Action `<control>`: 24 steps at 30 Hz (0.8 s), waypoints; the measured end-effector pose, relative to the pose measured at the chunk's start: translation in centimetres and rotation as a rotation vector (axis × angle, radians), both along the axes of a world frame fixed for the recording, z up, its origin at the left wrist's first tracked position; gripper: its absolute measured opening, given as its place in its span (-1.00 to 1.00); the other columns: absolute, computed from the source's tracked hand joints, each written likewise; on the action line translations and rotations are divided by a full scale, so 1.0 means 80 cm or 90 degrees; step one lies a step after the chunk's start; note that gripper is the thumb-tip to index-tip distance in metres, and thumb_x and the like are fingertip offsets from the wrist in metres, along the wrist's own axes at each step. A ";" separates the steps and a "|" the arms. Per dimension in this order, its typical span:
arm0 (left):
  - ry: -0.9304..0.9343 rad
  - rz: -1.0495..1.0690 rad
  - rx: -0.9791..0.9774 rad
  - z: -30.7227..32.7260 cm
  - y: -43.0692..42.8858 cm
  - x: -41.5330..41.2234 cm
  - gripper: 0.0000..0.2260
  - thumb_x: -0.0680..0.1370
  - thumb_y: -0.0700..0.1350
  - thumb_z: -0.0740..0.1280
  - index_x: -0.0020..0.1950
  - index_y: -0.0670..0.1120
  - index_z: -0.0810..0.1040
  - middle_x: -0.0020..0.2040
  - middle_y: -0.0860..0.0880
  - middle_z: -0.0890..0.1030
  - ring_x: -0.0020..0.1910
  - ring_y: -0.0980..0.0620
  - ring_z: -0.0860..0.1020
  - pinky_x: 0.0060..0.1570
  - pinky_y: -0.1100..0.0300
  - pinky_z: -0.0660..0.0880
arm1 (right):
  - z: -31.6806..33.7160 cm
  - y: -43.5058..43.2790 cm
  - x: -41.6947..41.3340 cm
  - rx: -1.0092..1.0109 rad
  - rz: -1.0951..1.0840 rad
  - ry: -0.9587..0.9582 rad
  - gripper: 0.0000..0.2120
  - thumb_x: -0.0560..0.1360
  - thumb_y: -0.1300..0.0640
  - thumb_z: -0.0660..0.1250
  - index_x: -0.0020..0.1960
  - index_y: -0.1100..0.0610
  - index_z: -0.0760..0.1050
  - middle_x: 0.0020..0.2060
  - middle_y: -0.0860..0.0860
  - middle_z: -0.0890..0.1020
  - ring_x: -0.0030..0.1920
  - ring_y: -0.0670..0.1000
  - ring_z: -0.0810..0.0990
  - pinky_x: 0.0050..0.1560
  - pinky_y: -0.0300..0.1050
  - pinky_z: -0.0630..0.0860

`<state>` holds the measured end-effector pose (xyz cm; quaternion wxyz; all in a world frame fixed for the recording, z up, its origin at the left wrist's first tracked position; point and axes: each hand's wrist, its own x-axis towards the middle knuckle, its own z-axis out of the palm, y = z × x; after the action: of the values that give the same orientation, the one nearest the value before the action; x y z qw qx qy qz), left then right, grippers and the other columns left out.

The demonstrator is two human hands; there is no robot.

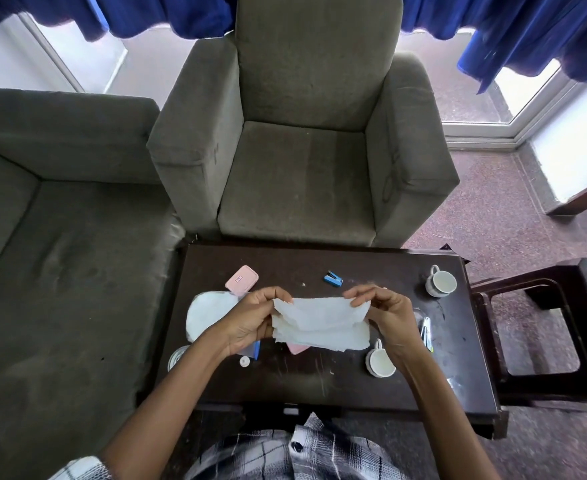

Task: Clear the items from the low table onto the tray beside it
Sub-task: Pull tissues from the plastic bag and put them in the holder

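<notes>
You hold the white paper napkins [320,327] above the middle of the low table [320,382]; your left hand [250,323] and right hand [385,317] each pinch a far corner, fingers curled. I judge this the pick-up step; next calls for carrying them left to the pale oval tray [203,313].

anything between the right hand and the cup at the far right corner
Nothing visible: the tabletop between the right hand and the far cup is bare. Both it and the left hand pinch a paper napkin, though.
</notes>
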<state>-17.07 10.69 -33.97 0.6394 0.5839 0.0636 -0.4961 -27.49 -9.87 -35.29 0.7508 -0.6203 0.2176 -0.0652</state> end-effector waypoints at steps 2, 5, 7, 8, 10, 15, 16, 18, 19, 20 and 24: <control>-0.004 -0.005 0.008 -0.001 0.000 0.001 -0.71 0.58 -0.32 0.13 -0.25 -0.08 0.48 -0.37 0.01 0.56 -0.46 0.14 0.52 -0.49 0.31 0.50 | -0.002 -0.001 -0.001 -0.027 0.028 0.007 -0.45 0.30 0.66 0.15 -0.44 0.08 0.63 -0.19 -0.09 0.70 -0.09 -0.15 0.60 -0.15 -0.30 0.47; -0.001 0.010 0.003 0.000 -0.001 -0.001 -0.71 0.61 -0.30 0.09 -0.24 -0.07 0.47 -0.33 0.01 0.57 -0.39 0.12 0.56 -0.47 0.29 0.52 | 0.000 -0.003 -0.002 -0.042 0.053 0.015 -0.44 0.38 0.62 0.14 -0.41 0.06 0.65 -0.12 -0.12 0.70 0.02 -0.11 0.59 -0.08 -0.21 0.49; 0.018 0.035 -0.020 -0.001 -0.001 -0.001 -0.70 0.60 -0.28 0.07 -0.24 -0.07 0.48 -0.24 -0.04 0.56 -0.27 0.05 0.56 -0.42 0.25 0.54 | 0.001 -0.004 -0.003 -0.037 0.066 0.017 -0.45 0.41 0.60 0.12 -0.38 0.07 0.66 -0.04 -0.10 0.70 0.09 -0.06 0.60 -0.03 -0.11 0.51; 0.034 0.047 -0.038 -0.002 -0.002 -0.001 -0.70 0.60 -0.26 0.06 -0.23 -0.07 0.48 -0.19 -0.07 0.55 -0.21 0.01 0.54 -0.38 0.23 0.55 | 0.002 -0.004 -0.003 -0.027 0.071 0.021 -0.46 0.43 0.59 0.11 -0.37 0.09 0.66 0.01 -0.06 0.69 0.11 -0.01 0.60 -0.03 -0.04 0.51; 0.071 0.059 -0.071 0.000 -0.002 0.000 -0.72 0.58 -0.19 0.02 -0.22 -0.08 0.47 -0.12 -0.10 0.55 -0.16 -0.02 0.53 -0.29 0.18 0.53 | 0.006 -0.004 -0.004 -0.004 0.080 0.039 -0.48 0.45 0.57 0.08 -0.36 0.13 0.66 0.12 0.03 0.65 0.09 0.05 0.62 -0.05 0.03 0.49; 0.015 0.048 -0.028 0.001 -0.009 -0.002 -0.83 0.57 -0.14 0.20 -0.22 -0.03 0.44 -0.16 -0.03 0.54 -0.22 0.05 0.56 -0.32 0.18 0.55 | 0.021 -0.006 -0.008 0.135 0.106 0.058 -0.71 0.36 0.39 0.13 -0.31 0.26 0.62 0.21 0.13 0.59 0.10 0.15 0.60 -0.10 0.05 0.57; -0.026 0.036 0.000 0.000 -0.011 -0.002 -0.84 0.54 -0.23 0.26 -0.21 -0.02 0.43 -0.15 -0.02 0.52 -0.21 0.06 0.55 -0.38 0.21 0.55 | 0.023 -0.008 -0.008 0.181 0.104 0.046 -0.79 0.32 0.31 0.17 -0.26 0.25 0.60 0.22 0.13 0.58 0.11 0.15 0.58 -0.10 0.03 0.55; -0.076 0.010 0.030 -0.004 -0.015 -0.004 -0.77 0.49 -0.36 0.29 -0.18 -0.02 0.41 -0.11 -0.01 0.51 -0.16 0.04 0.54 -0.45 0.27 0.53 | 0.018 -0.011 -0.008 0.245 0.087 0.045 -0.77 0.29 0.12 0.35 -0.08 0.16 0.56 0.21 0.06 0.57 0.08 0.10 0.57 -0.11 0.01 0.51; -0.083 0.002 0.037 -0.003 -0.018 -0.005 -0.75 0.48 -0.38 0.29 -0.17 -0.03 0.41 -0.10 -0.01 0.51 -0.15 0.04 0.53 -0.45 0.28 0.53 | 0.012 -0.011 -0.007 0.257 0.073 0.076 -0.64 0.25 0.03 0.42 0.02 0.08 0.53 0.17 0.02 0.59 0.03 0.06 0.58 -0.13 0.00 0.50; -0.088 -0.008 0.042 -0.004 -0.021 -0.005 -0.75 0.47 -0.39 0.29 -0.16 -0.02 0.42 -0.09 -0.02 0.50 -0.14 0.03 0.54 -0.43 0.28 0.54 | 0.004 -0.010 -0.004 0.255 0.063 0.122 -0.55 0.23 -0.01 0.45 0.10 0.01 0.50 0.13 0.00 0.60 0.00 0.03 0.59 -0.14 -0.01 0.51; -0.128 -0.059 0.084 -0.014 -0.033 -0.006 -0.72 0.46 -0.39 0.26 -0.16 0.02 0.46 -0.12 -0.03 0.49 -0.14 0.03 0.52 -0.38 0.26 0.51 | -0.021 -0.010 -0.006 0.156 0.100 0.267 -0.80 0.35 0.26 0.45 -0.04 0.12 0.59 -0.18 0.08 0.65 -0.25 0.03 0.63 -0.25 -0.11 0.54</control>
<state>-17.53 8.06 -35.10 0.5795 0.6737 0.0047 -0.4586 -27.96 -10.71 -36.94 0.7616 -0.5397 0.3257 0.1502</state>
